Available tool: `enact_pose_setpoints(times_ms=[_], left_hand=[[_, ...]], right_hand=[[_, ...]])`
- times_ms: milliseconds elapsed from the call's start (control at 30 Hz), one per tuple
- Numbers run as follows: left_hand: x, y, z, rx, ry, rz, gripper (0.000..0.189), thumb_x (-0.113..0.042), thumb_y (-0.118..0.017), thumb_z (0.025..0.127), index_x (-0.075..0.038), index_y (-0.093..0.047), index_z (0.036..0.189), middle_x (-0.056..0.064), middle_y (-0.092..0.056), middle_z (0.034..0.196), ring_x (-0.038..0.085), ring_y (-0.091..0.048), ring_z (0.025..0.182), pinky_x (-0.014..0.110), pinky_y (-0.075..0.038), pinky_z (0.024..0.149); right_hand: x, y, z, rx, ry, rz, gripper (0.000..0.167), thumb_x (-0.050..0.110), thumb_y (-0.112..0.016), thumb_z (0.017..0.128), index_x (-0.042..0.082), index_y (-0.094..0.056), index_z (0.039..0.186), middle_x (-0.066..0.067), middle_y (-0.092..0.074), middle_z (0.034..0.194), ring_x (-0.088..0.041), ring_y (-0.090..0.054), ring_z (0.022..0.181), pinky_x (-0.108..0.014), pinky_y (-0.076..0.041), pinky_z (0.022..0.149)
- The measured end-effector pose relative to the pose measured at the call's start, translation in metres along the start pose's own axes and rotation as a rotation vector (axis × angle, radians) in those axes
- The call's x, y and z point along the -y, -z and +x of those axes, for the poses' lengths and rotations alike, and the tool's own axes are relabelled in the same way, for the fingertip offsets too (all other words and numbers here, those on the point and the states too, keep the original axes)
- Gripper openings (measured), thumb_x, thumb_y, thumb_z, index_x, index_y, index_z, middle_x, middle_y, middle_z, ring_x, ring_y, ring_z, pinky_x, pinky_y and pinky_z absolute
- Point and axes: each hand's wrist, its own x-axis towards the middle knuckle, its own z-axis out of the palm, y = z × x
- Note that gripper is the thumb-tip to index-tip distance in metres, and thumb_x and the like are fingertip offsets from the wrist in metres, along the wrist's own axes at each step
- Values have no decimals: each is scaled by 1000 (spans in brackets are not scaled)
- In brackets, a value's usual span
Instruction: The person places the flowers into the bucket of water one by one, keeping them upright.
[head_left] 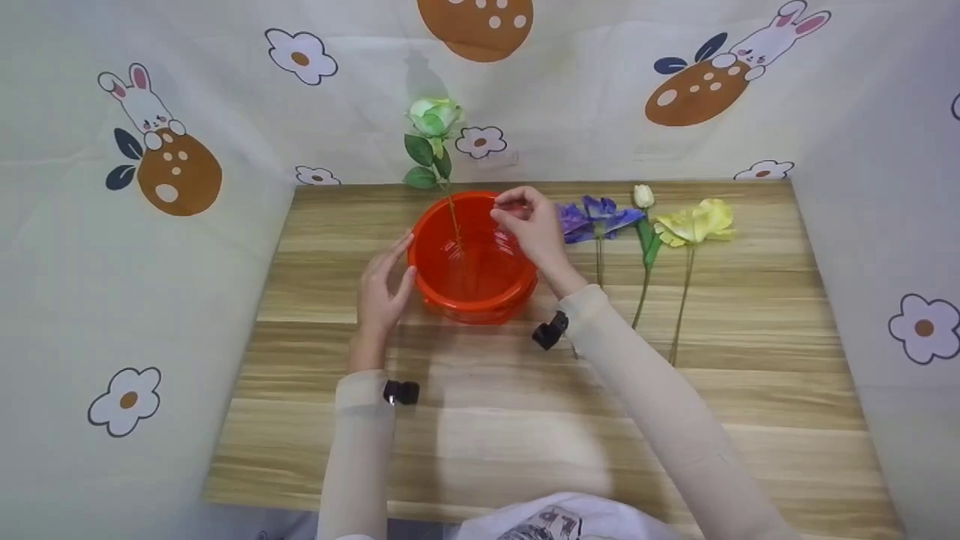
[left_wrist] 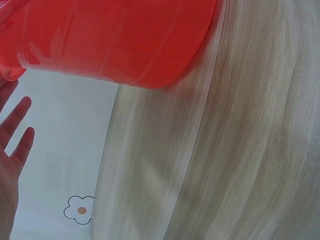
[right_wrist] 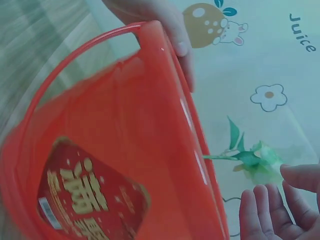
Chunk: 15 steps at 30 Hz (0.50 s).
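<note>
A red plastic bucket [head_left: 480, 306] stands on the wooden table, its label and handle showing in the right wrist view. A pale green artificial rose [head_left: 433, 118] leans out over the far left of its rim, with the stem down inside. Along the bucket's left rim, my left hand [head_left: 381, 292] rests with thumb and fingers spread. My right hand [head_left: 541, 234] hovers at the right side of the rim. Its fingers bend loosely, and in the right wrist view the thumb stands apart from the fingers [right_wrist: 265, 210], nothing between them.
Right of the bucket lie a purple flower [head_left: 600, 217], a white tulip [head_left: 643, 196] and a yellow flower [head_left: 697, 223], stems toward the front. Printed fabric [head_left: 360, 135] hangs behind and beside the wooden table [head_left: 300, 420].
</note>
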Motion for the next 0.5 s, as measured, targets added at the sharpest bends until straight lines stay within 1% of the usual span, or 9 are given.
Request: enact_pose_setpoints(times_ms=[133,200,267,333,400,500], left_hand=[[0,0,1,0,-8,-2,46,-21,-61,95,-18,-58,141,11,-58,145,28,-53,136,48,-38,117],[0,0,1,0,-6,-1,46,-21,-61,95,-18,-58,141,10,-58,145,26,-53,136,47,-38,118],[0,0,1,4,-4,1,46,-20,-61,95,-18,-58,141,10,-58,145,27,-53,136,47,-38,118],[0,0,0,5,0,2,46,-20,-61,95,-18,-58,141,10,-57,145,28,-52,136,47,-37,118],[0,0,0,8,7,8,46,-21,-61,95,-18,-58,141,9,-57,146,28,-52,137,46,-37,118],[0,0,0,10,10,10,46,-22,-60,95,-19,-58,141,7,-57,146,26,-52,137,46,-37,118]], right_hand=[[3,10,1,-12,-1,18,19,4,-70,90,-3,-65,108,-10,-70,101,-19,-69,87,-23,-61,77],[5,16,1,-18,-1,29,20,3,-70,90,-3,-65,108,-9,-69,101,-24,-70,89,-22,-61,76],[6,22,1,-23,-2,37,21,4,-70,91,-4,-65,109,-7,-69,100,-30,-69,93,-21,-60,76],[6,28,1,-30,-1,40,22,5,-70,91,-4,-65,109,-5,-68,98,-33,-68,94,-19,-59,73],[5,35,1,-43,7,32,22,6,-71,90,-5,-65,109,-3,-69,96,-32,-69,92,-17,-59,70],[3,45,2,-62,23,34,24,5,-71,90,-7,-65,110,-2,-68,95,-19,-70,83,-17,-59,68]])
